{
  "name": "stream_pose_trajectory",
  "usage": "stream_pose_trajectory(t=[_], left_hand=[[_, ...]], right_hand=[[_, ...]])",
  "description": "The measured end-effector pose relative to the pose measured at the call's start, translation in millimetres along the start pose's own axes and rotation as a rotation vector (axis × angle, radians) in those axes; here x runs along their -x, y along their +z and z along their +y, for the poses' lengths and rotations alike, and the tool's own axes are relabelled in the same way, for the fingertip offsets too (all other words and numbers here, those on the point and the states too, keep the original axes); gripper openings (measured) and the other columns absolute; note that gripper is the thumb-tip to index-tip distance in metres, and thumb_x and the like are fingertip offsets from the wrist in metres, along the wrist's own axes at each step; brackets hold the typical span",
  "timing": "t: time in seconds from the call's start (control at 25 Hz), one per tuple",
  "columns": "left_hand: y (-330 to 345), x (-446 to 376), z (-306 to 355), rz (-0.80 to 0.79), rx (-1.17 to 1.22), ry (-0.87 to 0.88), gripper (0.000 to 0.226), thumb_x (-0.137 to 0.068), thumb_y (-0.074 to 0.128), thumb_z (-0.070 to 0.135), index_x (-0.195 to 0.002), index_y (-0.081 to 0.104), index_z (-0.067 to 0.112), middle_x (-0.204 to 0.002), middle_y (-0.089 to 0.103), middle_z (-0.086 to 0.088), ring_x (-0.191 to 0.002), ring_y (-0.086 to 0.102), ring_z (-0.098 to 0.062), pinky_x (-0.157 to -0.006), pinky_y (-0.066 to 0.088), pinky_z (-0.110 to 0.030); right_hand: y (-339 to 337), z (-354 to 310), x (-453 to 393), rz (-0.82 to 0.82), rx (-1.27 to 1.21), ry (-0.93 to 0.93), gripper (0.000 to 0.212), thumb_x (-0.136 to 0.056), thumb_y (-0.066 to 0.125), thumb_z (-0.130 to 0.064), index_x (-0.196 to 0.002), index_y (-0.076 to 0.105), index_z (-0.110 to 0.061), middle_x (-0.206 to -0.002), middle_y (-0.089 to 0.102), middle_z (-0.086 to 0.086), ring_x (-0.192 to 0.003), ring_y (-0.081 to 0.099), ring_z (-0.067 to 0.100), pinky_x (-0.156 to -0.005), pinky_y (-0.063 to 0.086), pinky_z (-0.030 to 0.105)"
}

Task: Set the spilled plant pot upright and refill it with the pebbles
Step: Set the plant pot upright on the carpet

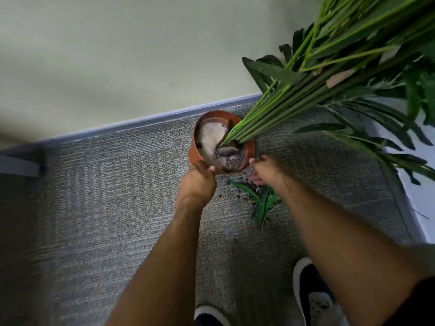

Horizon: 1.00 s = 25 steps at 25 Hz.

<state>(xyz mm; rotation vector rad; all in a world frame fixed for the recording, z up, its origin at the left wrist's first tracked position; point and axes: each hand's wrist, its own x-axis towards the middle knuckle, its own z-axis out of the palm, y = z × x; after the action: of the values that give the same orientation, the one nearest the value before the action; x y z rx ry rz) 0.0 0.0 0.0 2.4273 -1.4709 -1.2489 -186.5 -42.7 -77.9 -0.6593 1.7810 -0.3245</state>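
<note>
A terracotta plant pot [196,147] stands on the grey carpet near the wall, its mouth facing up toward me. Inside it shows a pale filler block and a small heap of dark pebbles [231,161] at the near side. Long green stems [294,100] lean out of the pot to the upper right. My left hand [200,182] grips the pot's near rim, thumb over the edge. My right hand [266,170] reaches down beside the pot's near right side, fingers by the spilled pebbles [247,196] on the carpet; its grip is blurred.
A loose green leaf sprig [263,205] lies among the spilled pebbles. A wall with a blue-grey baseboard [150,118] runs behind the pot. A white ledge [421,203] borders the carpet at right. My two shoes [313,292] stand at the bottom.
</note>
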Motion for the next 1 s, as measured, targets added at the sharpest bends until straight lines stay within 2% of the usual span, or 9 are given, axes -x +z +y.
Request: stream_pose_trajectory(t=[0.12, 0.24, 0.32, 0.48, 0.64, 0.76, 0.84, 0.92, 1.0], left_hand=[[13.8, -20.4, -6.4, 0.003, 0.154, -0.025, 0.052, -0.103, 0.042, 0.048, -0.133, 0.047, 0.006, -0.124, 0.066, -0.024, -0.113, 0.062, -0.044, -0.096, 0.049, -0.04], [50.8, -57.6, -24.4, 0.033, 0.351, 0.007, 0.072, -0.079, 0.033, 0.074, -0.124, 0.042, 0.018, -0.107, 0.071, -0.02, -0.092, 0.071, -0.044, -0.086, 0.058, -0.057], [86.8, -98.9, -47.0, 0.041, 0.469, -0.013, 0.078, -0.066, 0.03, 0.077, -0.124, 0.035, 0.025, -0.106, 0.071, -0.021, -0.087, 0.072, -0.046, -0.083, 0.058, -0.062], [91.7, -92.7, -36.5, 0.072, 0.628, -0.052, 0.079, -0.071, 0.043, 0.054, -0.142, 0.03, 0.019, -0.114, 0.066, -0.022, -0.093, 0.071, -0.042, -0.087, 0.059, -0.056], [105.0, -117.0, -57.1, 0.069, 0.637, -0.054, 0.073, -0.069, 0.06, 0.054, -0.134, 0.046, 0.023, -0.106, 0.075, -0.014, -0.088, 0.075, -0.034, -0.083, 0.06, -0.056], [86.0, -91.1, -31.9, 0.066, 0.568, 0.035, 0.054, -0.085, 0.064, 0.045, -0.129, 0.052, 0.017, -0.1, 0.074, -0.003, -0.091, 0.073, -0.025, -0.091, 0.058, -0.045], [78.9, -70.9, -9.8, 0.042, 0.595, 0.105, 0.044, -0.095, 0.059, 0.034, -0.134, 0.05, 0.014, -0.109, 0.072, -0.009, -0.098, 0.072, -0.029, -0.09, 0.059, -0.046], [80.4, -58.2, 16.1, -0.021, 0.702, 0.154, 0.04, -0.101, 0.055, 0.025, -0.137, 0.046, 0.013, -0.117, 0.071, -0.014, -0.094, 0.074, -0.031, -0.079, 0.064, -0.048], [85.3, -50.2, 44.2, -0.118, 0.857, 0.151, 0.035, -0.104, 0.05, 0.016, -0.139, 0.043, 0.013, -0.121, 0.067, -0.018, -0.085, 0.075, -0.032, -0.06, 0.065, -0.039]], right_hand=[[9.3, -4.7, -16.1, -0.061, -0.056, -0.017, 0.029, -0.108, 0.043, -0.024, -0.131, 0.051, -0.009, -0.123, 0.065, 0.023, -0.082, 0.071, 0.026, -0.063, 0.058, 0.028], [15.9, -3.7, -31.4, -0.047, -0.109, -0.032, 0.025, -0.107, 0.045, -0.02, -0.124, 0.056, -0.005, -0.118, 0.067, 0.022, -0.089, 0.072, 0.029, -0.061, 0.06, 0.032], [17.2, -1.1, -39.5, -0.055, -0.159, -0.022, 0.022, -0.105, 0.047, -0.014, -0.12, 0.059, -0.003, -0.114, 0.068, 0.024, -0.089, 0.073, 0.032, -0.056, 0.061, 0.033], [24.0, 1.7, -44.9, -0.067, -0.221, -0.024, 0.018, -0.099, 0.049, 0.0, -0.111, 0.061, -0.001, -0.111, 0.069, 0.026, -0.079, 0.073, 0.032, -0.049, 0.058, 0.032], [25.9, 1.0, -43.2, 0.011, -0.258, -0.054, 0.014, -0.1, 0.053, -0.005, -0.107, 0.061, 0.004, -0.112, 0.066, 0.027, -0.089, 0.072, 0.044, -0.05, 0.061, 0.041], [18.9, 6.0, -41.4, 0.073, -0.317, -0.057, 0.01, -0.099, 0.053, -0.002, -0.102, 0.061, 0.003, -0.114, 0.063, 0.025, -0.093, 0.07, 0.048, -0.054, 0.062, 0.05], [3.9, 8.8, -40.7, 0.153, -0.296, -0.075, 0.01, -0.096, 0.057, -0.004, -0.087, 0.063, -0.001, -0.111, 0.068, 0.025, -0.086, 0.072, 0.046, -0.058, 0.062, 0.054], [-21.0, 6.6, -35.0, 0.227, -0.317, -0.096, 0.009, -0.095, 0.059, -0.004, -0.088, 0.063, 0.0, -0.102, 0.07, 0.026, -0.08, 0.073, 0.044, -0.058, 0.061, 0.057], [-49.4, 1.9, -30.2, 0.268, -0.391, -0.094, 0.008, -0.098, 0.059, -0.004, -0.098, 0.06, 0.004, -0.091, 0.066, 0.023, -0.081, 0.071, 0.044, -0.051, 0.059, 0.055]])
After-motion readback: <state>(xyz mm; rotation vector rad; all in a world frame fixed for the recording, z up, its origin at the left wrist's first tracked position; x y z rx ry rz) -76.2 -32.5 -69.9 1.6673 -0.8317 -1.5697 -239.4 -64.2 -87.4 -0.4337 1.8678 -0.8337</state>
